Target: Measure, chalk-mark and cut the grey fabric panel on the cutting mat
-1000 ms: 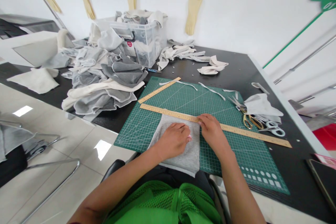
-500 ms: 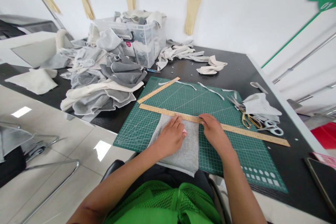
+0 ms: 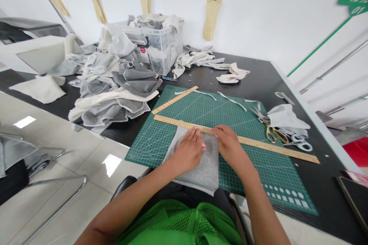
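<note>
Left hand (image 3: 188, 151) now up at long ruler (image 3: 270, 146), right hand (image 3: 229, 144) slightly further left.

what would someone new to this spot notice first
Probably the big green cutting mat, with a long wooden ruler laid across it and over the far edge of a piece of grey cloth, both hands at work there. Next, likely the messy heap of grey and cream fabric to the left, in front of a clear plastic bin filled past its rim.
</note>
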The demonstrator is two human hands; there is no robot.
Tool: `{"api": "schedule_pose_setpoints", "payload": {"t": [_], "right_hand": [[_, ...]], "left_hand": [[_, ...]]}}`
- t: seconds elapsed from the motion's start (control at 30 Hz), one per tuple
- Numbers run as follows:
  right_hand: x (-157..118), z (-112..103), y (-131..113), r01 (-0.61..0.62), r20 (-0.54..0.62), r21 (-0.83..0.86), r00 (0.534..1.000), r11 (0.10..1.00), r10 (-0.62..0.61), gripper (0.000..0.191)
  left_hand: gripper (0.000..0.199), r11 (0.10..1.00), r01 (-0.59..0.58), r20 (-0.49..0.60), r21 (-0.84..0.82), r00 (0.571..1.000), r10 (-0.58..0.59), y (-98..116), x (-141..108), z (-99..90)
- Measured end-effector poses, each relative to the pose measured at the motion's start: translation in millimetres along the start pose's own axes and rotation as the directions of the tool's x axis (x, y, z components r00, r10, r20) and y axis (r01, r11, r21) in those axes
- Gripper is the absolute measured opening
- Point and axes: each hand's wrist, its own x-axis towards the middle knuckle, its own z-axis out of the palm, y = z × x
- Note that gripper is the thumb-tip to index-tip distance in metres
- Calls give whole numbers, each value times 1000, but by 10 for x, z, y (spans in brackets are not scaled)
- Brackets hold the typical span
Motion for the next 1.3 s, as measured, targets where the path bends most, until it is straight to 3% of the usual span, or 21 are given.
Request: {"api": "schedule_pose_setpoints", "payload": {"t": [0.23,0.37,0.53,0.63,0.77,0.83,0.93,1.07,1.3], "right_hand": [[-4,30,-107,52,146,-18,988,998,-49,39],[-4,-2,-145,40,182,-53,983,998,-30,43],[27,-42,-202,6,200,-63,980,998,7,44],[38,-48,-216,-1,205,-72,979,997,16,48],[48,-42,-219,1,206,-85,978,996,16,47],[57,-40,-215,-2,204,-87,979,996,20,46],[76,-40,-204,-9,199,-87,980,996,26,46],[97,-41,-201,-6,206,-85,978,996,23,46],[97,-44,-221,-26,203,-94,978,995,44,43]], "left_hand": [[30,997,6,-9,-74,1000,-6,-4,-6,-14],[16,956,3,-38,-294,999,-15,-64,37,-86],[19,798,157,-39,-582,975,-220,-311,98,-229],[24,777,218,-130,-591,925,-358,-539,109,-297],[26,746,302,-266,-594,801,-536,-779,101,-315],[27,735,322,-290,-597,767,-572,-835,92,-310],[28,748,360,-270,-557,773,-574,-856,81,-310],[28,786,350,-231,-510,824,-517,-865,83,-318],[20,759,320,-211,-567,834,-510,-929,82,-256]]}}
